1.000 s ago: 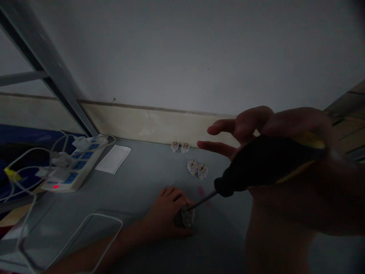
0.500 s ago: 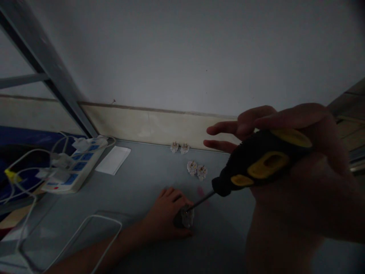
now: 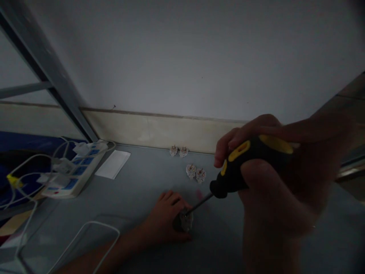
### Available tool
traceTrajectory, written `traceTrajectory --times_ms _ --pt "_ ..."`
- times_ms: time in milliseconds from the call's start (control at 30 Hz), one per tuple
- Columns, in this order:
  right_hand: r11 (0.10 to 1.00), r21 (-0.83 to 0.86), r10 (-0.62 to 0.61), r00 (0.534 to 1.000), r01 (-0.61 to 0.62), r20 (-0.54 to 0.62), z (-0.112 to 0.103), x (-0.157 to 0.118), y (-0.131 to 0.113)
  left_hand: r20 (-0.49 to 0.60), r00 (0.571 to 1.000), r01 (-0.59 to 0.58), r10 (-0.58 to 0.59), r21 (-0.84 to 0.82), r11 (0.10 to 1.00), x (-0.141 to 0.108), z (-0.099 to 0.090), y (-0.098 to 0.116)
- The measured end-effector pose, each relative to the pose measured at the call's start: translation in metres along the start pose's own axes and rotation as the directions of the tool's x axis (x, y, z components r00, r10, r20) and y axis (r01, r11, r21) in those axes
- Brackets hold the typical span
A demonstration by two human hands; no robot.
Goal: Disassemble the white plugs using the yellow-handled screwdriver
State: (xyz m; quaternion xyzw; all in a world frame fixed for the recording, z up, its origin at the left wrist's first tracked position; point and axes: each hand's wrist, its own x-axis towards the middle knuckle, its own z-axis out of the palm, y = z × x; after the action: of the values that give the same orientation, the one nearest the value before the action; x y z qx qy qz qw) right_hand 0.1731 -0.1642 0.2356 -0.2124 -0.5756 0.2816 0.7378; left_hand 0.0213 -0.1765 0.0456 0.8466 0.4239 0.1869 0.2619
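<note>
Gripping a black-and-yellow screwdriver (image 3: 232,179) in closed fingers, the right hand (image 3: 270,179) touches its tip to a plug (image 3: 185,221) under the curled fingers of the left hand (image 3: 163,217).

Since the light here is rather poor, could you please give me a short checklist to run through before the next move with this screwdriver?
1. Grip: ok. The right hand has its fingers wrapped around the black and yellow screwdriver.
2. Tip contact: ok. The shaft's end touches the plug.
3. Tip seated in a screw: cannot tell, too dark and small.
4. Plug steadied: ok. The left hand cups it on the grey tabletop.
5. Other parts: ok. Four small white plugs lie apart, nearer the wall.
6. Lighting: not ok. The work area is dim.
</note>
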Motion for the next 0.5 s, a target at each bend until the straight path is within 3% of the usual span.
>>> traceTrajectory --times_ms 100,233,367,500 --pt "0.993 -0.100 -0.067 0.993 0.057 -0.096 0.004 -0.002 0.001 -0.001 1.000 0.011 -0.011 0.010 1.000 0.000 0.001 -0.001" --pt "0.965 -0.255 -0.142 0.942 0.063 -0.305 0.004 -0.005 0.003 0.022 0.999 0.033 -0.034 0.019 0.999 0.001 -0.001 0.002" --pt "0.930 -0.347 -0.232 0.928 0.123 -0.292 0.002 -0.012 0.000 -0.010 0.997 0.077 -0.077 0.041 0.996 0.000 -0.001 0.005" --pt "0.934 -0.325 -0.255 0.914 0.148 -0.316 -0.001 -0.015 -0.008 -0.019 0.997 0.071 -0.070 0.047 0.996 0.000 0.000 0.006"
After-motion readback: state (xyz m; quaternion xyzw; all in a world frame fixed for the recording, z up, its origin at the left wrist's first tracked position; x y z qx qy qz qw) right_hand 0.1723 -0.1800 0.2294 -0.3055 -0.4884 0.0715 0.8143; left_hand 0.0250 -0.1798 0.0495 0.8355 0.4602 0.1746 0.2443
